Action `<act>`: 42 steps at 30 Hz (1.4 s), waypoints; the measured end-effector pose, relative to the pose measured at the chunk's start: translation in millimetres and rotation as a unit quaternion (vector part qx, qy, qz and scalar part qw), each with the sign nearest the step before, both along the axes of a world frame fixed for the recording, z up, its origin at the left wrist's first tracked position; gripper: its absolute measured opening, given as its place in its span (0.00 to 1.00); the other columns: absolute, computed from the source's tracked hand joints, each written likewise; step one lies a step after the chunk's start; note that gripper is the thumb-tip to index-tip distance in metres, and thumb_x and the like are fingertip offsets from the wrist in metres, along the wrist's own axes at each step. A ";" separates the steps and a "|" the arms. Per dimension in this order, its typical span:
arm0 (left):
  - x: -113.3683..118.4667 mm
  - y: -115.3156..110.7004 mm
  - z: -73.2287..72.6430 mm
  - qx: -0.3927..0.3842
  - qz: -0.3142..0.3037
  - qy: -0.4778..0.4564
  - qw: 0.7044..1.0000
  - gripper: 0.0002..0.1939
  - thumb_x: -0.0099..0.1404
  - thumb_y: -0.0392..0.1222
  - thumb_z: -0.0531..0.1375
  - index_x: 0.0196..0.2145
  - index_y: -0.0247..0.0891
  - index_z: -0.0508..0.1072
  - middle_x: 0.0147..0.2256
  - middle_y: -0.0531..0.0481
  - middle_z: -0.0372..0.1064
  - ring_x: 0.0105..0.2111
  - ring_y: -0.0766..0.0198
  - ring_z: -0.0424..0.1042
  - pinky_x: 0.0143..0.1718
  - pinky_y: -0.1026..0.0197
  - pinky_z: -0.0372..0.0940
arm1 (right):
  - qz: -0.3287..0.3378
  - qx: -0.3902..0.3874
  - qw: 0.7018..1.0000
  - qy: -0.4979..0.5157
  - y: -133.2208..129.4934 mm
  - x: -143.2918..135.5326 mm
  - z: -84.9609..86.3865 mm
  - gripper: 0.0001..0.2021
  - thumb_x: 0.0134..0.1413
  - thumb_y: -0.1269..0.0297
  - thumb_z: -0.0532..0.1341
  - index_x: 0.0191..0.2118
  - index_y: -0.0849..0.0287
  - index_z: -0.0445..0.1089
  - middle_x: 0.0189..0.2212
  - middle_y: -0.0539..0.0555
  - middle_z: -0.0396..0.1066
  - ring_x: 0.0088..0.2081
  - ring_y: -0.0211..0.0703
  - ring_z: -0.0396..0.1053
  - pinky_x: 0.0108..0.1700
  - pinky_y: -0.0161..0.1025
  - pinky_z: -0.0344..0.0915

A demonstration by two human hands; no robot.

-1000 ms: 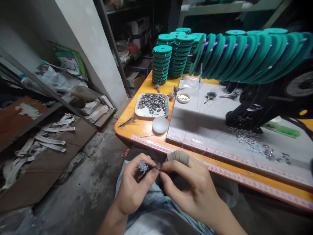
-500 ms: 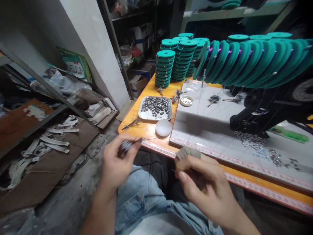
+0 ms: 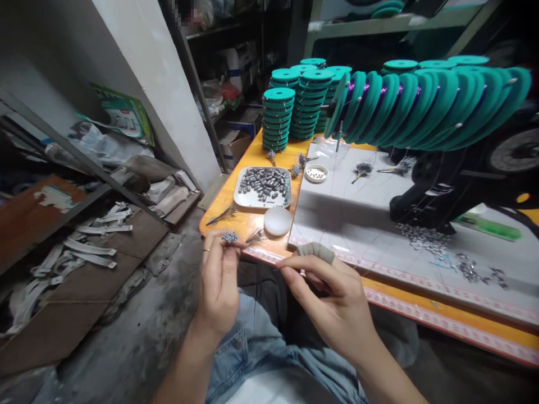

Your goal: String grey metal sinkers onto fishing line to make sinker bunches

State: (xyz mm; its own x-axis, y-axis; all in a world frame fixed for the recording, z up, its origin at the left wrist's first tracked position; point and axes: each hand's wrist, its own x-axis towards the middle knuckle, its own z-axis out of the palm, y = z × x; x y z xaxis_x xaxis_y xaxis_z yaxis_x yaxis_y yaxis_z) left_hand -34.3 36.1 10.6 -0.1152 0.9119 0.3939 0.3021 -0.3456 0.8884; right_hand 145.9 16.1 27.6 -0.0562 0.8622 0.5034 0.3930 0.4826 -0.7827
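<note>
Grey bundle (image 3: 229, 238), below left of frame centre, is gripped by the left hand (image 3: 219, 286); the right hand (image 3: 330, 292) pinches thumb to forefinger, contents unclear. Mid-frame, a tray (image 3: 247, 200) rests on the bench (image 3: 252, 155).

- One left hand (image 3: 219, 292) is holding one grey-tipped wire bundle (image 3: 229, 238).
- One right hand (image 3: 330, 294) is wearing one grey fabric finger-sleeve (image 3: 316, 251).
- One squarish white tray (image 3: 247, 200), one round white dish (image 3: 316, 180) and one round whitish disc (image 3: 277, 221) are resting.

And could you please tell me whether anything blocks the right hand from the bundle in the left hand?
Nothing separate visibly stands between the right hand and the bundle; only the left hand covers part of it.
</note>
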 end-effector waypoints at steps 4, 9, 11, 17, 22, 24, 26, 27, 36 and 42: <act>19.1 -21.6 -6.1 -0.165 -0.130 -0.213 0.954 0.11 0.75 0.46 0.54 0.38 0.40 0.72 0.33 0.51 0.67 0.32 0.65 0.65 0.36 0.64 0.63 | -0.014 0.036 0.999 0.020 5.7 -9.2 -0.7 0.06 0.61 0.74 0.65 0.40 0.58 0.79 0.29 0.51 0.74 0.29 0.36 0.70 0.32 0.32 0.68; 31.3 -32.1 -6.8 -0.222 -0.154 -0.212 0.939 0.13 0.73 0.49 0.56 0.44 0.38 0.75 0.33 0.49 0.72 0.31 0.63 0.68 0.34 0.63 0.66 | 0.035 -0.033 0.995 0.089 4.2 -12.1 -3.3 0.06 0.62 0.72 0.65 0.41 0.61 0.80 0.29 0.53 0.74 0.25 0.35 0.72 0.26 0.32 0.69; 30.5 -33.3 -7.0 -0.203 -0.143 -0.149 0.957 0.14 0.74 0.47 0.54 0.44 0.38 0.76 0.32 0.48 0.73 0.30 0.63 0.68 0.33 0.62 0.65 | 0.024 -0.043 0.996 0.070 1.8 -10.7 -3.8 0.06 0.61 0.70 0.65 0.41 0.59 0.81 0.28 0.53 0.75 0.27 0.37 0.72 0.28 0.33 0.69; 29.2 -36.8 -7.2 -0.171 -0.148 -0.072 0.971 0.12 0.75 0.44 0.52 0.44 0.41 0.75 0.36 0.48 0.73 0.35 0.61 0.69 0.40 0.61 0.65 | -0.014 -0.049 0.998 0.031 -3.3 -8.0 -1.5 0.04 0.58 0.69 0.67 0.35 0.53 0.80 0.25 0.48 0.76 0.25 0.36 0.68 0.26 0.33 0.63; 38.6 -42.1 -8.0 -0.216 -0.122 -0.304 0.920 0.09 0.71 0.48 0.60 0.40 0.40 0.69 0.35 0.51 0.69 0.29 0.68 0.67 0.32 0.66 0.64 | 0.006 -0.041 0.997 0.072 -7.1 -8.0 -1.6 0.04 0.59 0.71 0.65 0.35 0.56 0.79 0.29 0.50 0.76 0.31 0.39 0.73 0.31 0.33 0.68; 40.3 -42.0 -9.7 -0.214 -0.119 -0.346 0.906 0.10 0.70 0.48 0.61 0.39 0.40 0.68 0.30 0.55 0.67 0.26 0.71 0.65 0.29 0.67 0.63 | 0.001 -0.033 0.997 0.073 -8.1 -6.0 -2.6 0.05 0.59 0.71 0.66 0.36 0.55 0.79 0.29 0.50 0.76 0.31 0.38 0.73 0.31 0.32 0.68; 40.0 -40.6 -11.5 -0.203 -0.124 -0.360 0.902 0.10 0.70 0.47 0.62 0.37 0.40 0.67 0.24 0.59 0.61 0.23 0.73 0.61 0.27 0.68 0.60 | -0.024 -0.024 0.996 0.085 -8.8 -3.2 -3.8 0.06 0.58 0.71 0.67 0.37 0.53 0.81 0.28 0.49 0.77 0.29 0.36 0.72 0.29 0.30 0.67; 39.5 -39.6 -12.2 -0.199 -0.129 -0.362 0.901 0.10 0.70 0.46 0.61 0.36 0.40 0.66 0.22 0.61 0.57 0.21 0.73 0.58 0.26 0.68 0.58 | -0.036 -0.024 0.994 0.096 -9.1 -1.9 -4.4 0.07 0.58 0.71 0.68 0.37 0.51 0.81 0.28 0.48 0.77 0.28 0.35 0.71 0.28 0.29 0.66; 40.0 -40.2 -9.1 -0.205 -0.160 -0.369 0.892 0.08 0.70 0.45 0.62 0.36 0.40 0.68 0.21 0.62 0.51 0.20 0.73 0.53 0.23 0.68 0.55 | -0.029 -0.059 0.989 0.135 -12.5 -0.5 -5.8 0.07 0.57 0.68 0.69 0.38 0.45 0.82 0.26 0.46 0.77 0.24 0.33 0.68 0.24 0.29 0.62; 40.3 -41.9 -7.8 -0.200 -0.166 -0.377 0.889 0.07 0.71 0.44 0.61 0.35 0.41 0.69 0.21 0.62 0.51 0.20 0.73 0.51 0.24 0.68 0.56 | -0.038 0.004 0.995 0.091 -10.9 -0.5 -9.6 0.09 0.58 0.73 0.68 0.40 0.50 0.81 0.32 0.48 0.75 0.31 0.35 0.72 0.32 0.29 0.69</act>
State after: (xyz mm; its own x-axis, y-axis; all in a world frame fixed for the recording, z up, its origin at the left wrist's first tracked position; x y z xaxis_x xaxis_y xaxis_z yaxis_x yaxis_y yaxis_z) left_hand 6.0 -5.8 2.8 0.0922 0.9948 -0.0439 -0.4911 0.0838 0.8670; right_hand 145.4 5.2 18.1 0.1009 0.8565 0.5061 0.2804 0.4636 -0.8405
